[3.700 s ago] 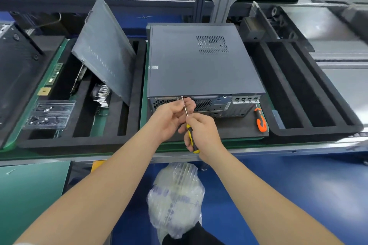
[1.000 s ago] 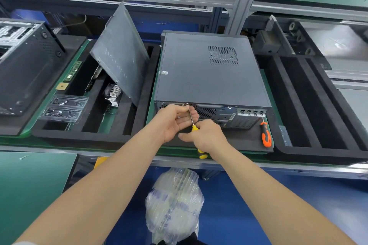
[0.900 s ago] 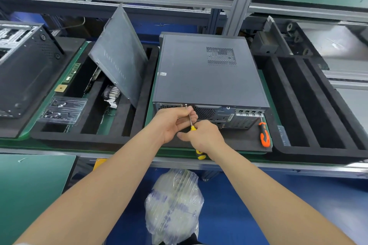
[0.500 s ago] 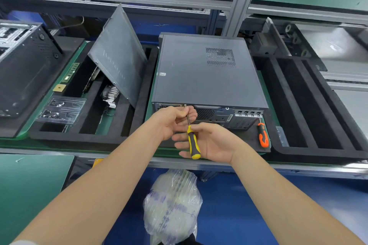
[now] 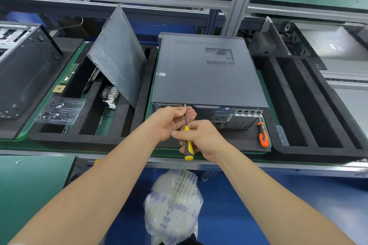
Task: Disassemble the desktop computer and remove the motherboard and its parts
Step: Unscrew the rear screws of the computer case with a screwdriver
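The desktop computer [image 5: 207, 73] lies flat on a black mat [image 5: 239, 139] on the counter [image 5: 288, 166]. It is right in the middle, with its back side facing the person. Its gray cover is on, so nothing inside shows. The tip of the yellow screwdriver [image 5: 188, 145] sits on a small screw [image 5: 185, 105] at the top edge of the back. The right hand [image 5: 201, 137] is wrapped round the yellow and black handle. The left hand [image 5: 169, 121] pinches the thin metal shaft near the tip to keep it steady.

I think the job has only just begun. One cover screw is being worked on, and I cannot tell how loose it is. The cover has to come off, and then the motherboard and its parts must come out. All of that is left to do.

Now the count. There is one computer in the middle and one other dark case [image 5: 23, 69] at the far left. There are two screwdrivers: the yellow one in the hands, and an orange screwdriver [image 5: 263, 134] on the mat, just beside the computer's right corner. There are two foam trays. The left tray [image 5: 59, 137] holds one gray panel [image 5: 119, 53] leaning up and one clear box [image 5: 59, 111] of small bits. The right tray [image 5: 318, 105] has long slots. One plastic bag [image 5: 173, 205] sits below the counter.
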Demonstrator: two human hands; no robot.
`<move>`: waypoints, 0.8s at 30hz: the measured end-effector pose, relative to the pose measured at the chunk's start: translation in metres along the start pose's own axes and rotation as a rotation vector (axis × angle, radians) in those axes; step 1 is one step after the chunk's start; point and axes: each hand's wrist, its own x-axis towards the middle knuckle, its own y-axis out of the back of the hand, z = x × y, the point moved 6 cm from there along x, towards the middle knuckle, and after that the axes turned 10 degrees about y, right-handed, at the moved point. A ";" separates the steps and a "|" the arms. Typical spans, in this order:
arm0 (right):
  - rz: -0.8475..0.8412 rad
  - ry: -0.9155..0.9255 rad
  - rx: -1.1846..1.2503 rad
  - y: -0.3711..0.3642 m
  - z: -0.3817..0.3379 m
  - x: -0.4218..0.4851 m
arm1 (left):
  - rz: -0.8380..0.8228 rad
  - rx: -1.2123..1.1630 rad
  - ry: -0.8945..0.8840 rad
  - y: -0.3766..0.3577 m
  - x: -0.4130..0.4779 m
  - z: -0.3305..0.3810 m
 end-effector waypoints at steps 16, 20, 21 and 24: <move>0.140 -0.199 -0.046 -0.007 0.015 0.006 | 0.120 0.085 -0.126 0.004 0.002 0.003; -0.072 -0.227 0.140 -0.010 0.008 -0.005 | 0.116 0.065 -0.094 0.002 0.003 0.003; -0.147 -0.242 0.219 -0.010 0.006 -0.008 | 0.101 0.063 -0.082 0.002 0.004 0.002; -0.328 -0.251 0.400 -0.007 0.000 -0.018 | 0.060 0.052 -0.041 0.001 0.005 0.000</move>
